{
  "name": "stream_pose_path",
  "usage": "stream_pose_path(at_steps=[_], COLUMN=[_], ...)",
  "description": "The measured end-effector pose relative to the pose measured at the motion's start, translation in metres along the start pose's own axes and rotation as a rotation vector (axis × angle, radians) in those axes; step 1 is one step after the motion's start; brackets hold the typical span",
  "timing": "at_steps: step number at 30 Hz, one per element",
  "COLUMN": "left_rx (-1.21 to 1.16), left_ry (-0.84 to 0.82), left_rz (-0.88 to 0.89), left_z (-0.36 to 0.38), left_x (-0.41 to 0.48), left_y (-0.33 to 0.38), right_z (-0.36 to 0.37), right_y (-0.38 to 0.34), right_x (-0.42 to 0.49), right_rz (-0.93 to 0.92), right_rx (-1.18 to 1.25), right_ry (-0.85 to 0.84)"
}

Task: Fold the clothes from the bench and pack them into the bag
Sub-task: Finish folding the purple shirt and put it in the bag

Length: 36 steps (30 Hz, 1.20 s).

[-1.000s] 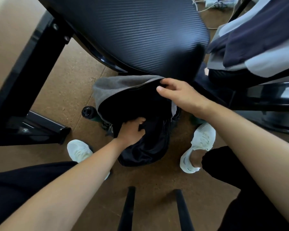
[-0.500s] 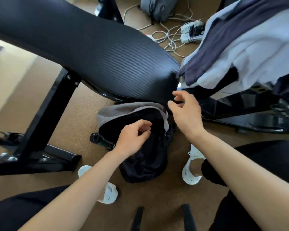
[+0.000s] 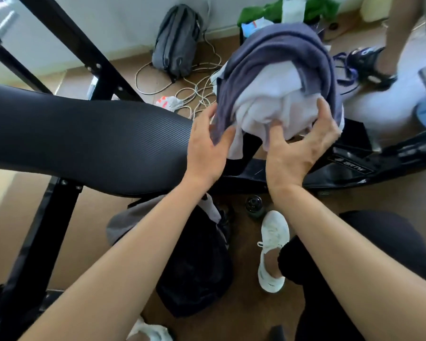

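A heap of clothes sits on the right part of the black bench: a purple-grey garment draped over a white one. My left hand pinches the purple garment's lower left edge between thumb and fingers. With its fingers spread and curled, my right hand grips the front of the white garment. Below my forearms, a black bag with a grey flap lies open on the floor under the bench.
A dark bottle stands on the floor beside my white shoe. Behind the bench lie a grey backpack and tangled cables. Another person's dark shoe is at the upper right. The bench's black frame stands on the left.
Both hands left the bag on the floor and rose to the heap on the bench, where they now hold it. The view tilted upward.
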<state>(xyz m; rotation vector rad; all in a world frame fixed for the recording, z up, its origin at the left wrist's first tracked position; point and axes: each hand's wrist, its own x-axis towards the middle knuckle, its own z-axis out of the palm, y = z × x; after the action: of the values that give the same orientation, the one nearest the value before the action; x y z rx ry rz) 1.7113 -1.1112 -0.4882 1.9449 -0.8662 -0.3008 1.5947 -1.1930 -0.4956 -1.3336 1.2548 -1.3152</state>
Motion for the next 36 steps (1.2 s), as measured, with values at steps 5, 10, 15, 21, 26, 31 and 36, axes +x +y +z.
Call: stream_pose_path(at_steps=[5,10,15,21,26,31,36], left_rx=[0.12,0.045,0.016,0.191,0.256,0.315,0.161], left_ry=[0.057,0.089,0.188,0.133,0.023,-0.033,0.008], left_rz=[-0.048,-0.03,-0.111,-0.154,0.461,0.544,0.442], left_z=[0.014,0.002,-0.02,-0.028,0.001,0.032,0.02], left_x=[0.041,0.044,0.043,0.04,0.056,0.088,0.099], left_y=[0.001,-0.013,-0.021,0.005,0.075,0.099,0.086], right_z=[0.009,0.016,0.015,0.011,0.01,0.01,0.013], right_y=[-0.004,-0.006,-0.006,-0.008,-0.01,-0.008,-0.005], right_x=[-0.004,-0.005,-0.004,-0.001,-0.002,-0.002,-0.002], right_rz=[-0.104,-0.022,-0.035,-0.072,-0.058,-0.056,-0.05], right_rx=[-0.046,0.001,0.002,-0.042,-0.05,-0.018,0.007], right_ry=[-0.073,-0.148,-0.113,-0.105,-0.13,-0.135,-0.136])
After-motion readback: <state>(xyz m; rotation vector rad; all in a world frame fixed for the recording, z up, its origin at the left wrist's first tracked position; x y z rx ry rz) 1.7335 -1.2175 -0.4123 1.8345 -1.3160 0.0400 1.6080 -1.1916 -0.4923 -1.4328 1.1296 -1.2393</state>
